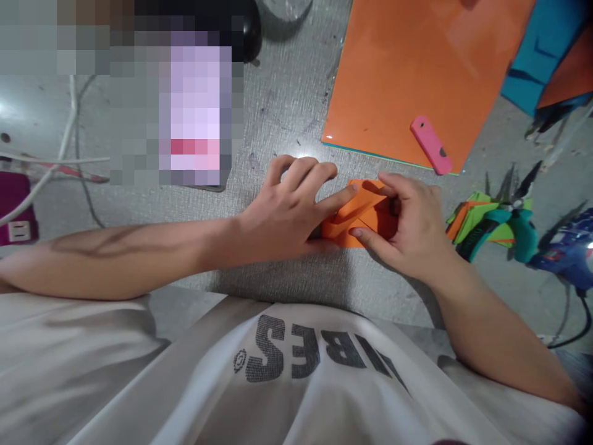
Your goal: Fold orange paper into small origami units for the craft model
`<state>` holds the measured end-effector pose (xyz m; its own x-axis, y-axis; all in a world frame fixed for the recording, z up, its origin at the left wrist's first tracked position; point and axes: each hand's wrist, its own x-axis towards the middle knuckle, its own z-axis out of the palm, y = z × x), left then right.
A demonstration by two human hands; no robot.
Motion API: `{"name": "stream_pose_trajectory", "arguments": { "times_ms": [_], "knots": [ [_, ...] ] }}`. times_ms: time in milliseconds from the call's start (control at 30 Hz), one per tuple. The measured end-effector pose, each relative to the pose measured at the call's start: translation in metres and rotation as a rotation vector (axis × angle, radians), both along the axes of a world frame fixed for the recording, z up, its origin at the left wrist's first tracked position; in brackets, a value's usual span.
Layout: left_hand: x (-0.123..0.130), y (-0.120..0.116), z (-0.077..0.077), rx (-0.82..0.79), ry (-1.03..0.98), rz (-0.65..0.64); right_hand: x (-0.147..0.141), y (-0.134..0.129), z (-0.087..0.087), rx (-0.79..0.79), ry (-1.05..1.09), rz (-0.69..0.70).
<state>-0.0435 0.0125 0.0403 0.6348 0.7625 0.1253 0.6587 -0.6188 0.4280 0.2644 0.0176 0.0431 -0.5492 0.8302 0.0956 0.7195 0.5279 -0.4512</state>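
Between my two hands is a small piece of folded orange paper [345,232], with creased flaps standing up from it. My left hand [296,204] grips its left side between forefinger and thumb, the other fingers curled loosely above. My right hand [412,222] holds the right side, its thumb pressed on the near flap and its fingers round the far edge. The right palm side hides part of the paper. Just beyond the paper lies a stack of large orange sheets [407,74] with a pink folding cutter [430,145] on it.
Pliers with teal handles [525,238] rest on green and orange paper pieces [477,216] at the right. Farther right is a blue corded tool [567,247]. Blue paper [540,55] lies at the back right. White cables [74,117] and a purple socket block [16,207] are on the left.
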Motion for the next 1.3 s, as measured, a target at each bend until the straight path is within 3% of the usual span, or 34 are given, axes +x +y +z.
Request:
{"name": "stream_pose_trajectory", "arguments": {
  "times_ms": [167,300,433,567,833,1067,1300],
  "knots": [
    [-0.001,0.001,0.0,0.012,-0.004,0.013,0.002,-0.006,0.001,0.037,-0.024,0.0],
    [-0.001,0.0,0.001,0.028,0.022,0.014,0.0,-0.012,0.006,0.163,-0.105,0.045],
    [-0.001,0.0,0.0,0.013,0.026,0.016,-0.002,-0.014,0.011,0.294,-0.134,0.251],
    [-0.004,0.003,-0.002,0.001,0.026,0.009,-0.001,-0.014,0.013,0.223,-0.095,0.432],
    [-0.01,0.014,0.0,-0.041,-0.008,-0.036,0.002,-0.01,0.012,0.141,-0.042,0.468],
    [-0.01,0.025,0.003,-0.034,-0.085,-0.233,0.003,-0.008,0.008,0.105,-0.044,0.46],
    [-0.006,0.027,0.01,-0.17,-0.076,-0.198,0.002,-0.008,0.006,0.114,-0.045,0.453]
  ]
}}
